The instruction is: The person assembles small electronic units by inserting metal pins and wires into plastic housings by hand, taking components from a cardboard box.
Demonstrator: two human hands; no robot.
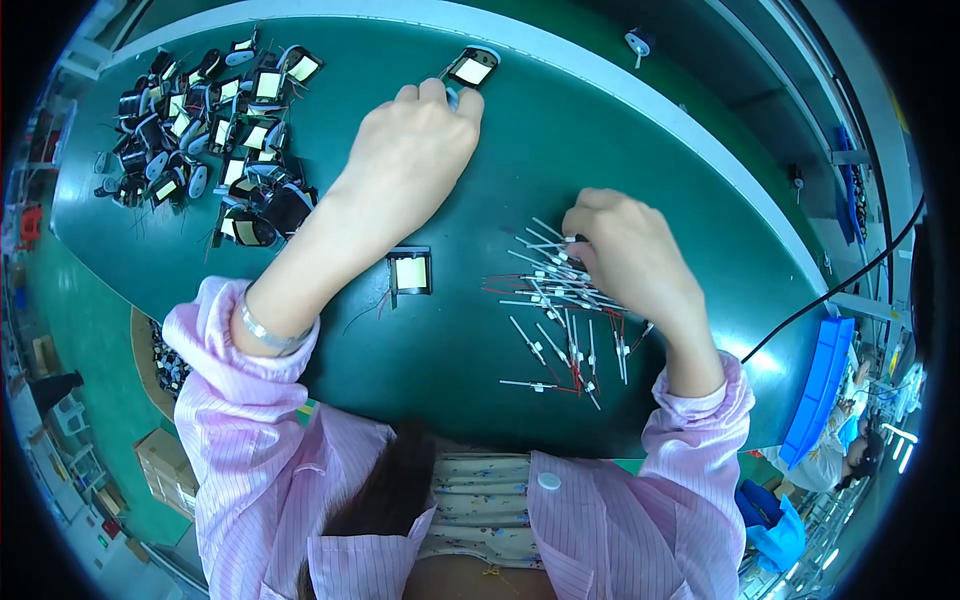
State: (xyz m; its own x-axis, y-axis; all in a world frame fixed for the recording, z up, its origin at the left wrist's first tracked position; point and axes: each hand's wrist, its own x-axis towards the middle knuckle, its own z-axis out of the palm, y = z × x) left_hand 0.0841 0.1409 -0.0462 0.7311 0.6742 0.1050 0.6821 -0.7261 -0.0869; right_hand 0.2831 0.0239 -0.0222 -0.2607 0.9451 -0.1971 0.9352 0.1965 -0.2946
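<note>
While a black part (pixel 489 58) with a pale label-like patch (pixel 472 71) lies just beyond the left hand (pixel 418 145), red-and-white leads (pixel 555 290) spread beside the right hand (pixel 632 248); I cannot tell whether either pinches anything.

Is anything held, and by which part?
Can't tell: the left hand is at the near end of a black electronic module, the right hand at thin white leads, grips hidden.

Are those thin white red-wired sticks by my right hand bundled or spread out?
Spread out: the thin white red-wired sticks lie at many angles beside your right hand, some overlapping.
</note>
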